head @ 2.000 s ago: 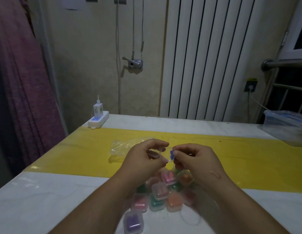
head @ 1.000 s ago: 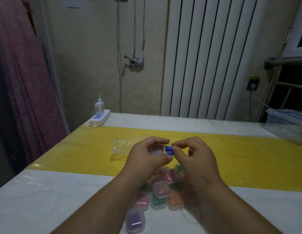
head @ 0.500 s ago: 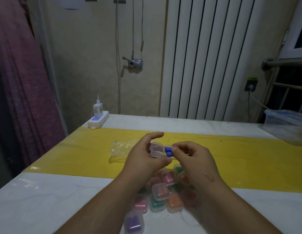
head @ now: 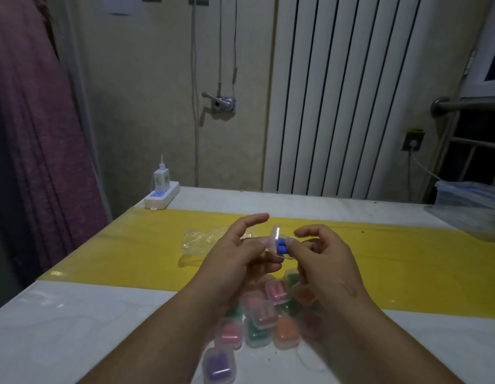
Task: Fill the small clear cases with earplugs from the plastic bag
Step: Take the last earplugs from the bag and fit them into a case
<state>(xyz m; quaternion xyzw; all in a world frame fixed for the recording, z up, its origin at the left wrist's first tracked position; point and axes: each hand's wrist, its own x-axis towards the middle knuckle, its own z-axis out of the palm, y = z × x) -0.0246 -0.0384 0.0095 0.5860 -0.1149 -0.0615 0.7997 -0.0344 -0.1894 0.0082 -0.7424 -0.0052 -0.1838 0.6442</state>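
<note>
Both hands hold one small clear case (head: 276, 241) above the yellow strip, its lid standing open. Blue earplugs (head: 281, 246) sit in it. My left hand (head: 238, 254) pinches the case from the left with thumb and lower fingers, the index finger stretched out above. My right hand (head: 321, 253) pinches the case's right side between thumb and fingers. A crumpled clear plastic bag (head: 202, 239) lies on the yellow strip behind my left hand. Several filled cases (head: 263, 314) with pink, green, orange and purple earplugs are heaped on the table under my wrists.
A white table (head: 74, 328) carries a yellow strip (head: 407, 261) across its middle. A white power strip with a charger (head: 162, 196) sits at the far left corner. A clear lidded box (head: 473, 206) stands at the far right. A radiator and wall lie behind.
The case's lid has swung up and open, and the blue earplugs now sit inside it. My left index finger has lifted off and straightened.
</note>
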